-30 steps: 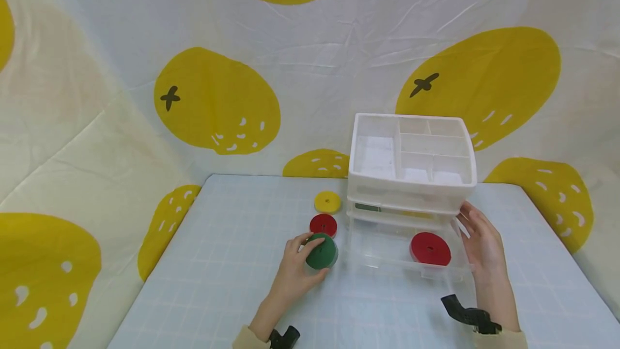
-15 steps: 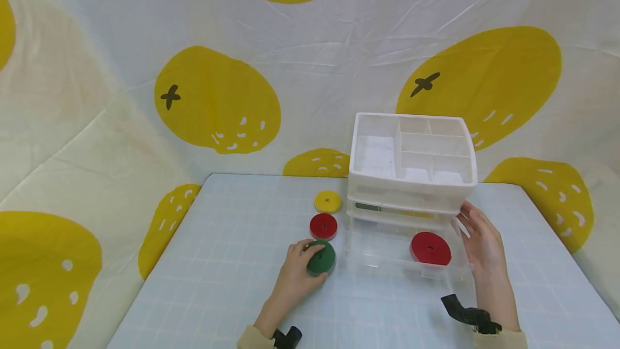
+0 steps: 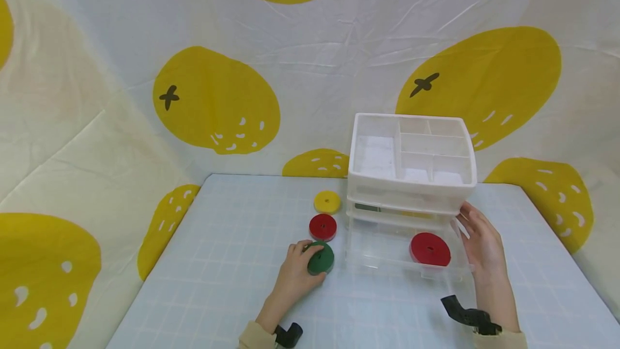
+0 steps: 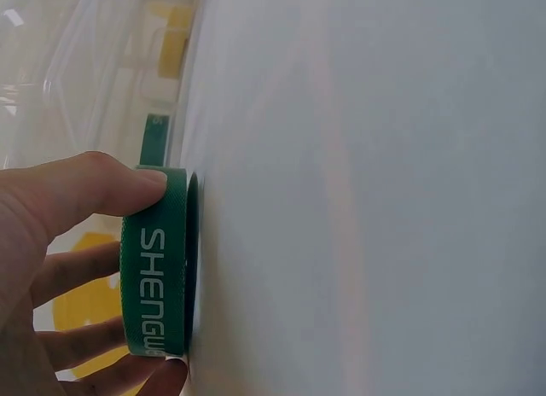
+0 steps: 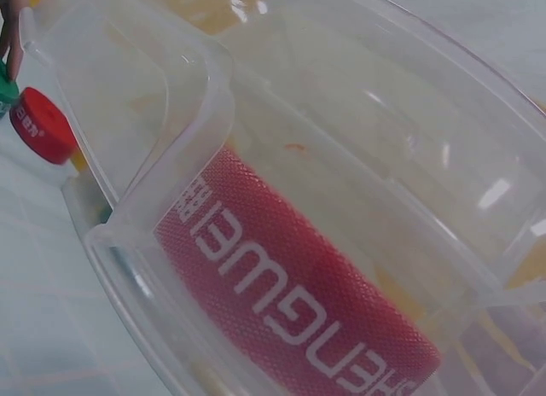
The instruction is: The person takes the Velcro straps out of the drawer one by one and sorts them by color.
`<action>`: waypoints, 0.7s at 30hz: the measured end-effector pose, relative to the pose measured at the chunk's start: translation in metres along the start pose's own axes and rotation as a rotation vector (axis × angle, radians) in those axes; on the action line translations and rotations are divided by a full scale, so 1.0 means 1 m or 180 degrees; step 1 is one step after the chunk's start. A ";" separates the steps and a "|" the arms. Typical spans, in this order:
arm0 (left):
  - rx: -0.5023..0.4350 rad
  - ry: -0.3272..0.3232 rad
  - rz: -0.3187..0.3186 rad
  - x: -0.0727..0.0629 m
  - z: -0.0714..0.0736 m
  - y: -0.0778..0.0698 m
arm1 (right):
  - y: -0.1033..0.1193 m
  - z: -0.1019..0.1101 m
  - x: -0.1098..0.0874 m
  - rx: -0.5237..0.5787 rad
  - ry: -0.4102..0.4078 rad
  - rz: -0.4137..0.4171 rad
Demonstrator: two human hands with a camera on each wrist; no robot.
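Observation:
My left hand (image 3: 296, 272) pinches a green roll of strap tape (image 3: 321, 258) between thumb and fingers. White lettering runs along its edge in the left wrist view, where the roll (image 4: 155, 268) sits flat against the tabletop. Just beyond it lies a small red roll (image 3: 322, 227), with a yellow roll (image 3: 327, 202) farther back. A larger red roll (image 3: 430, 249) lies in the pulled-out clear drawer (image 3: 382, 241). My right hand (image 3: 483, 241) is at the right side of that drawer, its fingertips near the cabinet's lower corner; contact is hard to make out.
The white drawer cabinet (image 3: 411, 182) stands at the table's back right, with divided compartments on top. Green and yellow items show faintly through its middle drawer (image 3: 397, 212). A cloth with yellow fruit shapes (image 3: 218, 101) hangs behind the table (image 3: 232, 220).
My left hand has brought the green roll down and slightly toward me, from overlapping the small red roll to the tabletop in front of it. The right hand and drawer have stayed put.

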State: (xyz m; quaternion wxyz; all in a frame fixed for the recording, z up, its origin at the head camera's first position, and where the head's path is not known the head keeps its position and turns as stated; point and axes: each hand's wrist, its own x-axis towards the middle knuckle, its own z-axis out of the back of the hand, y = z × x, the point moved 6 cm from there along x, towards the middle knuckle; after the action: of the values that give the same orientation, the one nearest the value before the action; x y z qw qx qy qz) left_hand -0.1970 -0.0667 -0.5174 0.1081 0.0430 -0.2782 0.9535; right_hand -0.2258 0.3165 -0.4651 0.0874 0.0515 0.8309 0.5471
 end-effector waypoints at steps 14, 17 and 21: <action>0.0040 -0.0024 -0.0011 0.000 -0.001 -0.001 | 0.000 0.000 -0.001 -0.0050 0.0006 -0.0027; 0.0093 -0.0014 -0.0060 0.000 -0.001 -0.002 | 0.000 0.000 0.000 -0.0023 0.0004 -0.0025; 0.0125 0.0063 -0.0045 0.001 0.000 -0.002 | 0.000 0.000 0.001 -0.0009 -0.0005 -0.0013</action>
State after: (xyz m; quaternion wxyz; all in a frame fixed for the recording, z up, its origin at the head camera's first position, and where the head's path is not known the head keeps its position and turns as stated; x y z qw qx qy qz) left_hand -0.1974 -0.0651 -0.5166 0.1166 0.0376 -0.2580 0.9583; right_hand -0.2268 0.3168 -0.4654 0.0892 0.0500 0.8302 0.5480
